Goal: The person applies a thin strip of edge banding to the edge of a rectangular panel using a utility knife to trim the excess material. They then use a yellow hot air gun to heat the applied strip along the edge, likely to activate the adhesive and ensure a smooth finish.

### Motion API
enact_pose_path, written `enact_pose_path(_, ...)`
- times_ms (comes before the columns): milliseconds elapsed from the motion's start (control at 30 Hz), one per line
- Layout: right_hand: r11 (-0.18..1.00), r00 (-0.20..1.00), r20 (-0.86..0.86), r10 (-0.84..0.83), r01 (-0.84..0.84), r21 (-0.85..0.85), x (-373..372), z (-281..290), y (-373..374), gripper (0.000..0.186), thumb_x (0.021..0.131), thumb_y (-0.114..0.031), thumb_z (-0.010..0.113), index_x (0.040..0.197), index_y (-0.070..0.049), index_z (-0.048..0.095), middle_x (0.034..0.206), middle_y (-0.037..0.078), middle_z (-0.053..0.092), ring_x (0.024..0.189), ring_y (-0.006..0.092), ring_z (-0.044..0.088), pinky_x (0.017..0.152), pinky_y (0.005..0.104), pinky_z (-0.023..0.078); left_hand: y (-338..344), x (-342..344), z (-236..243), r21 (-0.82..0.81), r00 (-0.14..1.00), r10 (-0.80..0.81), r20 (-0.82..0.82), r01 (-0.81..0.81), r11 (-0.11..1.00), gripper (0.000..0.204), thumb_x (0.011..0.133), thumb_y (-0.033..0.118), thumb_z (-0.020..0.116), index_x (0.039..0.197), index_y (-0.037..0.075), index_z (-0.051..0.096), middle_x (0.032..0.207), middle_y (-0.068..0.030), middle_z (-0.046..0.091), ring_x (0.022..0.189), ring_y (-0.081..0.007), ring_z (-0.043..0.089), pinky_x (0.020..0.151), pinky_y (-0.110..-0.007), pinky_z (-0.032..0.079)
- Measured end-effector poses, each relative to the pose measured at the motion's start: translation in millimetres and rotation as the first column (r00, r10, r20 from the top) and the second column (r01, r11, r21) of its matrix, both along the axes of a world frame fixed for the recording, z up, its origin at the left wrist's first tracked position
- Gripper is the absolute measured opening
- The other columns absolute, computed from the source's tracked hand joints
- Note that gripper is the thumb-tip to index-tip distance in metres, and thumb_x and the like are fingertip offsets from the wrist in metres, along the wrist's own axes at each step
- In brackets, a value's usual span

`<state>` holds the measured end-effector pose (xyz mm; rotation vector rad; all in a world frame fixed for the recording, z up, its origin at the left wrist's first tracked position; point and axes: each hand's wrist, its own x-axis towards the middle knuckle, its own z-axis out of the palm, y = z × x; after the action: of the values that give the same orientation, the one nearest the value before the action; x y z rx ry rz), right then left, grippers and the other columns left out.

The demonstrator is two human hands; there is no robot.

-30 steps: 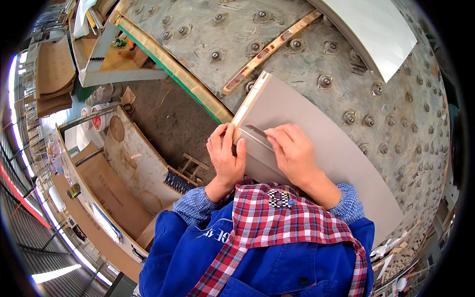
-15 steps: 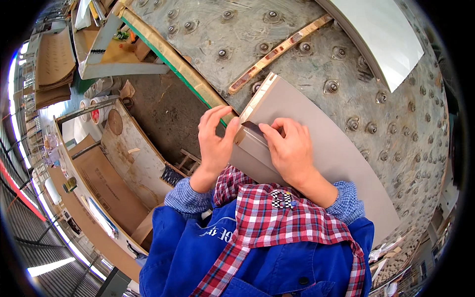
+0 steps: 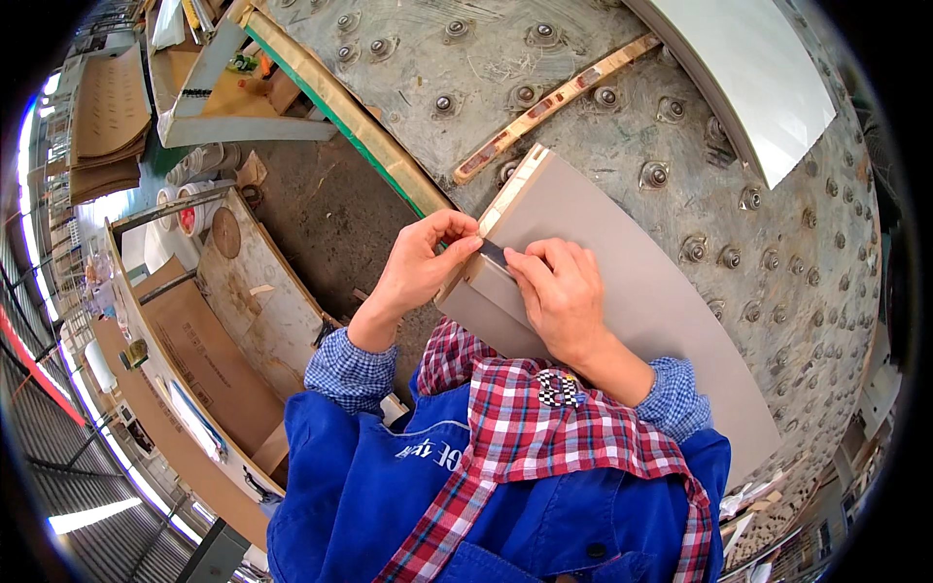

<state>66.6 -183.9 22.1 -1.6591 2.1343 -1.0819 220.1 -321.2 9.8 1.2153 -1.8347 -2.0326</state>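
A curved grey panel [image 3: 641, 311] with a pale wooden end edge [image 3: 510, 189] lies on the metal table under my hands. A short, flat dark strip [image 3: 494, 250] sits across that edge, by a recessed band in the panel. My left hand [image 3: 428, 257] is bent over the corner, thumb and fingertips closed on the far end of the dark strip. My right hand [image 3: 559, 296] rests over the panel with its thumb and index finger pinched on the strip's near end. The strip's exact shape is partly hidden by my fingertips.
Ball rollers stud the metal table [image 3: 797, 291]. A wooden strip [image 3: 554, 109] and a white curved panel [image 3: 753, 92] lie farther back. At left are a wooden trolley [image 3: 262, 330] with cardboard inside, a frame stand [image 3: 248, 131], white buckets [image 3: 194, 219] and stacked cardboard [image 3: 107, 107].
My left hand, spread and raised beside the corner half a second ago, has closed onto the strip's end. My right hand has shifted slightly, still pinching it.
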Motion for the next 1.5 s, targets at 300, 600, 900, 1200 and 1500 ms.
enact_pose_path(300, 0.997, 0.994, 0.082, 0.070, -0.071, 0.011, 4.6, -0.3, -1.5, 0.013, 0.075, -0.011, 0.069, 0.089, -0.013, 0.069, 0.081, -0.001, 0.055, 0.076, 0.0164, 0.055, 0.066, 0.0321, 0.039, -1.1, 14.8, 5.5, 0.085, 0.999, -0.013, 0.048, 0.009, 0.996, 0.008, 0.089, 0.007, 0.066, 0.087, 0.003, 0.059, 0.078, 0.0050, 0.056, 0.071, -0.0026, 0.050, 0.063, -0.020, 0.042)
enact_pose_path(600, 0.996, 0.993, 0.080, 0.085, -0.085, -0.008, 3.9, -2.2, -1.6, 0.014, 0.077, -0.011, 0.072, 0.090, -0.012, 0.069, 0.080, 0.000, 0.057, 0.073, 0.0178, 0.054, 0.064, 0.0330, 0.037, 4.2, 14.3, 6.2, 0.106, 0.999, 0.032, 0.015, -0.034, 0.994, 0.008, 0.091, 0.005, 0.063, 0.088, 0.003, 0.056, 0.082, 0.0048, 0.056, 0.074, -0.0024, 0.050, 0.065, -0.020, 0.043)
enact_pose_path(900, 0.998, 0.935, 0.349, 0.059, -0.046, -0.045, -5.6, 4.5, -4.1, 0.018, 0.077, -0.008, 0.071, 0.094, -0.009, 0.066, 0.087, 0.003, 0.061, 0.081, 0.0229, 0.058, 0.071, 0.0350, 0.042, 2.3, 0.4, 30.9, 0.109, 0.975, 0.108, -0.194, -0.088, 0.990, 0.009, 0.091, 0.001, 0.063, 0.089, 0.003, 0.054, 0.094, -0.0008, 0.060, 0.086, -0.0055, 0.053, 0.078, -0.022, 0.045)
enact_pose_path(1200, 0.955, 0.797, 0.542, -0.267, 0.293, 0.040, -54.8, 16.2, 26.8, 0.009, 0.086, -0.006, 0.067, 0.094, -0.002, 0.065, 0.082, 0.004, 0.061, 0.067, 0.0095, 0.053, 0.060, 0.0233, 0.044, 6.7, -7.6, 49.4, -0.572, 0.945, -0.311, 0.105, 0.313, 0.758, 0.021, 0.078, 0.006, 0.072, 0.094, 0.004, 0.059, 0.094, -0.0094, 0.062, 0.086, -0.0259, 0.059, 0.080, -0.033, 0.047)
enact_pose_path(1500, 0.658, 0.524, 0.643, -0.558, 0.752, -0.042, -127.0, -14.4, 93.1, 0.014, 0.091, -0.009, 0.066, 0.101, 0.001, 0.065, 0.089, -0.001, 0.062, 0.078, 0.0047, 0.054, 0.071, 0.0194, 0.044, 0.1, -18.0, 60.1, -0.568, 0.807, -0.529, 0.264, 0.573, 0.590, 0.016, 0.080, 0.005, 0.067, 0.093, 0.005, 0.059, 0.086, -0.0098, 0.058, 0.087, -0.0282, 0.056, 0.080, -0.038, 0.044)
